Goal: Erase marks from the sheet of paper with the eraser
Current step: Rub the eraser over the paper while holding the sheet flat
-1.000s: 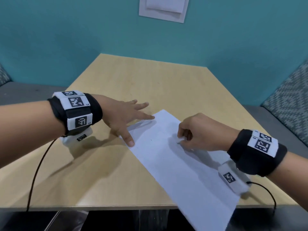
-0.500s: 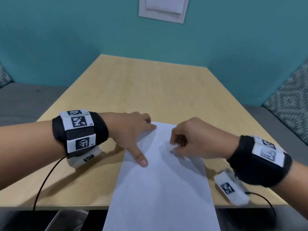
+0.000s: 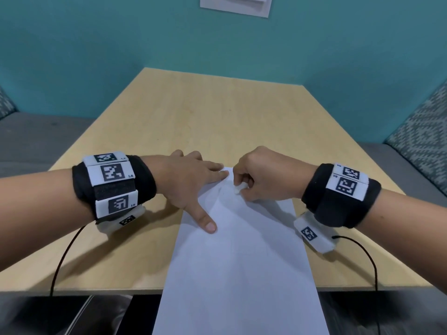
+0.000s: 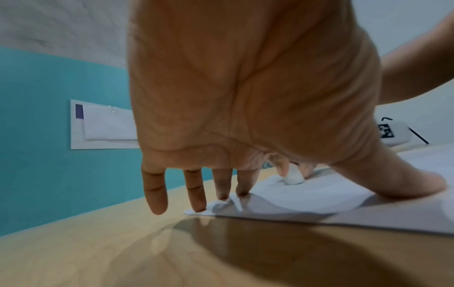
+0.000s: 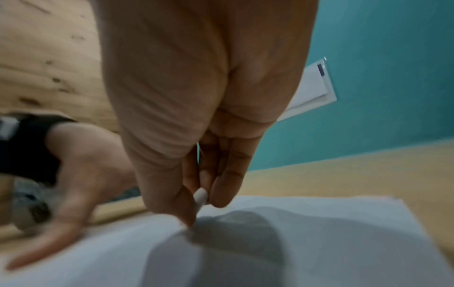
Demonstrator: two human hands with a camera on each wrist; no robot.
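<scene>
A white sheet of paper [image 3: 242, 257] lies lengthwise on the wooden table [image 3: 217, 117], its near end hanging over the front edge. My left hand [image 3: 193, 187] rests flat on the sheet's far left corner, fingers straight and thumb spread onto the paper [image 4: 307, 202]. My right hand [image 3: 256, 180] pinches a small white eraser [image 3: 238, 189] between thumb and fingers, its tip down on the sheet near the far edge. The eraser [image 4: 293, 177] shows beyond the left palm, and the eraser [image 5: 200, 196] peeks from the fingertips in the blurred right wrist view. Faint grey marks [image 3: 221, 189] lie just left of the eraser.
A teal wall [image 3: 96, 44] with a white holder [image 3: 234, 4] rises behind the table. Grey bench seats with patterned cushions [image 3: 420, 141] flank it. Black cables [image 3: 63, 257] run from both wrist cameras over the front edge.
The sheet has turned from slanted to straight and slid toward me over the front edge. Both hands moved nearer together at its far end, and the eraser now shows at the right fingertips.
</scene>
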